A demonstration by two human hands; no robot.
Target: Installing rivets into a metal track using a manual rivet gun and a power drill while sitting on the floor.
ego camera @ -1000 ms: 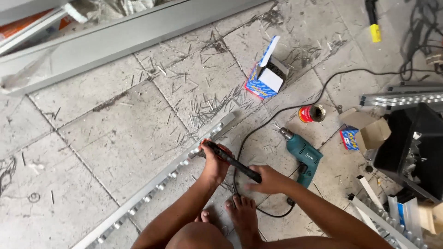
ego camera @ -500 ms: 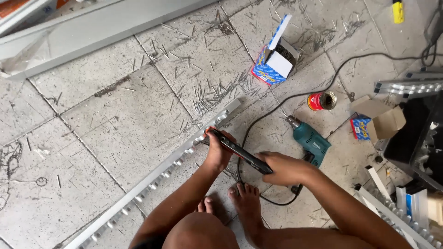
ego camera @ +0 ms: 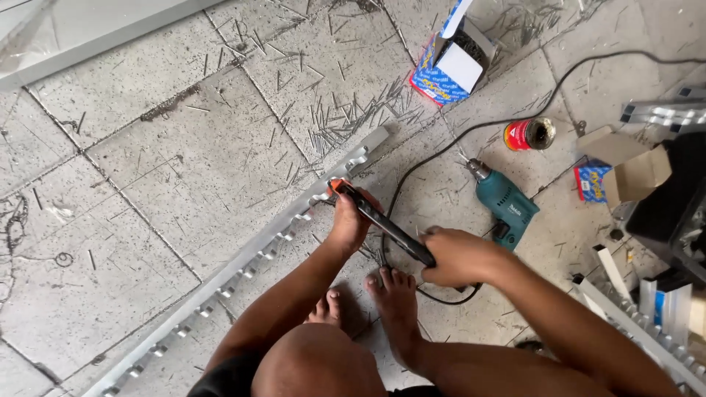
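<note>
The grey tiled floor (ego camera: 169, 169) is scratched. A long black tool (ego camera: 382, 220) with an orange tip slants far-left onto the metal rail (ego camera: 243, 257). The left hand (ego camera: 349, 220) and right hand (ego camera: 456, 257) wrap their fingers around it.

1. A long metal rail (ego camera: 243, 261) lies on the tiled floor (ego camera: 169, 162), running from the lower left up to the middle.
2. The left hand (ego camera: 349, 220) rests on the rail near its upper end; the right hand (ego camera: 456, 256) is to its right, and a long tool (ego camera: 382, 220) spans between the hands.
3. Two bare feet (ego camera: 393, 309) stand on the floor just below the hands.
4. A power drill (ego camera: 504, 206) lies right of the hands, its cord (ego camera: 471, 132) looping behind it.
5. A small can (ego camera: 528, 134) sits beyond the drill; an open box (ego camera: 452, 62) lies further back.
6. Loose nails (ego camera: 346, 117) are scattered between the box and the rail.
</note>
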